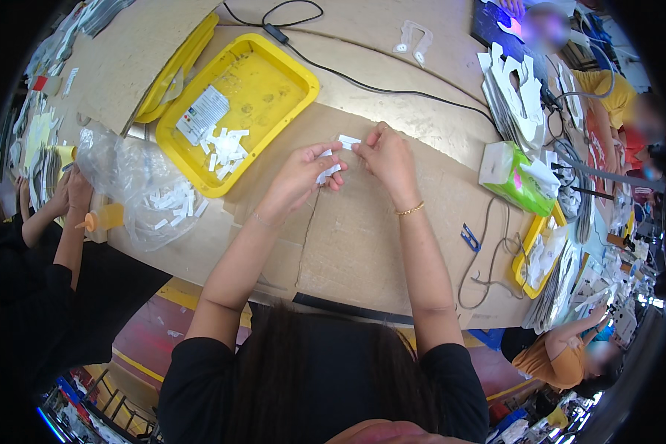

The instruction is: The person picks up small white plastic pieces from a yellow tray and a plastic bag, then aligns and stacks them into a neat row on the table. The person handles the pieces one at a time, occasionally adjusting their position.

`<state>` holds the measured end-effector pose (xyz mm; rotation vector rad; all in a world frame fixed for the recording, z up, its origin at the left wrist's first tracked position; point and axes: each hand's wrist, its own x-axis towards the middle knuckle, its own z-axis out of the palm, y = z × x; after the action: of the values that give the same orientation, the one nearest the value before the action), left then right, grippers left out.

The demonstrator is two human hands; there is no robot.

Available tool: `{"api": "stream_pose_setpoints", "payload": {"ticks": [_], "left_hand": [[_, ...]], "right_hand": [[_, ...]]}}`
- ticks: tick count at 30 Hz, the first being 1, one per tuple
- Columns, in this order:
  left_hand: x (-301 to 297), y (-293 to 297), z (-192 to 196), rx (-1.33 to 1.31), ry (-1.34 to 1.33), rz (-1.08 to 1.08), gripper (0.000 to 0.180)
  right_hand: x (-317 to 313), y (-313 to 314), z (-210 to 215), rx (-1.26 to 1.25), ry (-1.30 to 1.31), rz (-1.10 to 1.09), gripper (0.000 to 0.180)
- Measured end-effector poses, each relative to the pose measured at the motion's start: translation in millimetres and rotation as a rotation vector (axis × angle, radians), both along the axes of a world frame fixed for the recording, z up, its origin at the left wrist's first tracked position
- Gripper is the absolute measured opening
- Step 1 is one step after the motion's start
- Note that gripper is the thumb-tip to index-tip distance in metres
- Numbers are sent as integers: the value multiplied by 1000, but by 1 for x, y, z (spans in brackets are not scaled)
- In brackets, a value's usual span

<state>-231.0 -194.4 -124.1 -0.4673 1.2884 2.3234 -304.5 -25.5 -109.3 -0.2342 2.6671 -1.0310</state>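
Both my hands are raised over a brown cardboard sheet (362, 237) on the table. My left hand (297, 177) is closed around a few small white pieces (328, 169), which show between its fingers. At its fingertips is another small white strip (348, 141), and my right hand (389, 161) pinches this strip from the other side. Whether the left fingers also touch that strip, I cannot tell. Left of my hands stands a yellow tray (303, 78), holding a pile of similar white strips (225, 149) and a printed white bag (205, 115).
A clear plastic bag (129, 166) with more white strips lies to the left, near an orange-tipped bottle (105, 218) and a co-worker's hands (74, 191). Rightward are blue thread snips (469, 237), a cable (488, 280), a green tissue pack (518, 177) and a small yellow tray (521, 277).
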Motion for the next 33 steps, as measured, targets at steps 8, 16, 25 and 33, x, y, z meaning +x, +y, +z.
{"api": "stream_pose_setpoints", "payload": {"ticks": [8,16,25,33], "left_hand": [[4,1,13,10,12,32,42],[25,3,36,123,58,-90,51],[36,10,37,64,158,-137,58],[40,3,31,188,-36,-74,35]], "right_hand": [[7,23,32,-35,37,-90,13],[39,18,51,-376,23,210,15],[42,10,48,-359,111,315,12],[45,23,44,-702,-218,16,10]]}}
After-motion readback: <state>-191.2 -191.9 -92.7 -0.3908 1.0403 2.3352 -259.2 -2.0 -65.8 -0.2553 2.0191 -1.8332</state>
